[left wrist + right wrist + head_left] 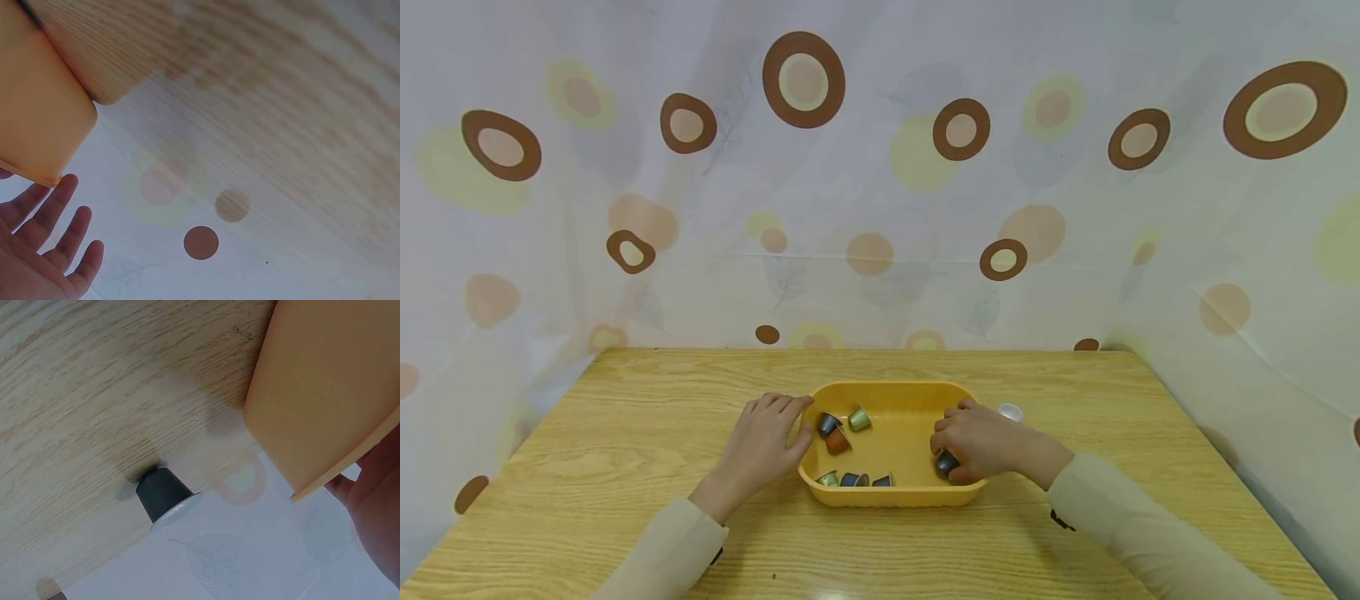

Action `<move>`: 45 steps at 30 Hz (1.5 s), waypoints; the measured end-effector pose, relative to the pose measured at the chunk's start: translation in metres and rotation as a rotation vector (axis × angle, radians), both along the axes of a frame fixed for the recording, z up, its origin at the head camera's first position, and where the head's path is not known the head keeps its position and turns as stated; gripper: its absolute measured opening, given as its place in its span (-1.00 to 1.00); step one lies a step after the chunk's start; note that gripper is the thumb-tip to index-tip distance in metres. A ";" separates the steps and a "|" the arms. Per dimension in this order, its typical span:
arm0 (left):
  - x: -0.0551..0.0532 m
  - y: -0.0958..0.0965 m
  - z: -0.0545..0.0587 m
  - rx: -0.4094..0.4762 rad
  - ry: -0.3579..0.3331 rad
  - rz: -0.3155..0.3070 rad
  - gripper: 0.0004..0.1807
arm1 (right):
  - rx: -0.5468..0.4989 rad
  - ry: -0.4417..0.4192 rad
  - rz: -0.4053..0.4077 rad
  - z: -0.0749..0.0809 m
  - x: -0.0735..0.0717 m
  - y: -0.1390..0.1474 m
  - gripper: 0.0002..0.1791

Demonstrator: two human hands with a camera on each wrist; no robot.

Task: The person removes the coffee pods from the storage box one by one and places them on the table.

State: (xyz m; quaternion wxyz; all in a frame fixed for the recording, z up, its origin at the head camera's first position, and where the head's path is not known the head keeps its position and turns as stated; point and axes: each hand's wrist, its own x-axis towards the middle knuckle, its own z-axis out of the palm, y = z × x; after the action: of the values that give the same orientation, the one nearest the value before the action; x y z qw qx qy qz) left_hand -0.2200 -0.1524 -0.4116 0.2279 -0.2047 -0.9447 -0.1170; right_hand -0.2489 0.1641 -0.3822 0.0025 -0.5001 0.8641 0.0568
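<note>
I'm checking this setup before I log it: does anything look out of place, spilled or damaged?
One dark capsule sits on the table, outside the yellow tray and to its right. That looks odd because the other capsules in view are inside the tray. I see no spill or damage.

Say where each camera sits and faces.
Head: worn there, facing forward and down at the oblong yellow plastic tray; left hand, right hand, cream sleeves show.
Left: wrist-worn, facing the tray's outer wall; left fingers show.
Right: wrist-worn, facing a tapered black capsule and the tray; partial right hand.
Both wrist views share the tray.
</note>
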 end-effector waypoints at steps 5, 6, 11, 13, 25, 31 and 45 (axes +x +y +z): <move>0.000 0.000 -0.001 -0.006 0.001 0.003 -0.65 | -0.015 -0.025 -0.013 0.001 0.000 0.000 -0.85; 0.000 0.000 -0.001 -0.008 0.000 0.004 -0.65 | -0.016 -0.027 -0.017 0.001 0.000 0.000 -0.84; 0.000 0.000 -0.001 -0.009 -0.005 0.005 -0.64 | -0.015 -0.031 -0.029 0.000 -0.001 0.000 -0.83; 0.000 -0.001 -0.001 -0.011 -0.006 0.006 -0.64 | -0.015 -0.036 -0.032 -0.001 -0.001 0.000 -0.83; 0.000 0.000 0.001 -0.014 -0.007 0.004 -0.64 | -0.039 -0.014 -0.021 0.000 0.000 0.001 -0.77; 0.001 0.000 0.002 -0.019 -0.012 0.005 -0.64 | -0.042 0.008 -0.024 0.000 -0.001 0.002 -0.78; 0.001 0.000 0.002 -0.025 -0.014 0.005 -0.65 | -0.078 0.124 -0.007 0.006 -0.002 0.009 -0.75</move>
State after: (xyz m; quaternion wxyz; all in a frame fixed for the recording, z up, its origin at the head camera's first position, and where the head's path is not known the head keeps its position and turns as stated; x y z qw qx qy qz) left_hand -0.2191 -0.1526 -0.4094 0.2190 -0.2042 -0.9482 -0.1058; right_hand -0.2505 0.1729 -0.3761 -0.0703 -0.4922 0.8660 0.0539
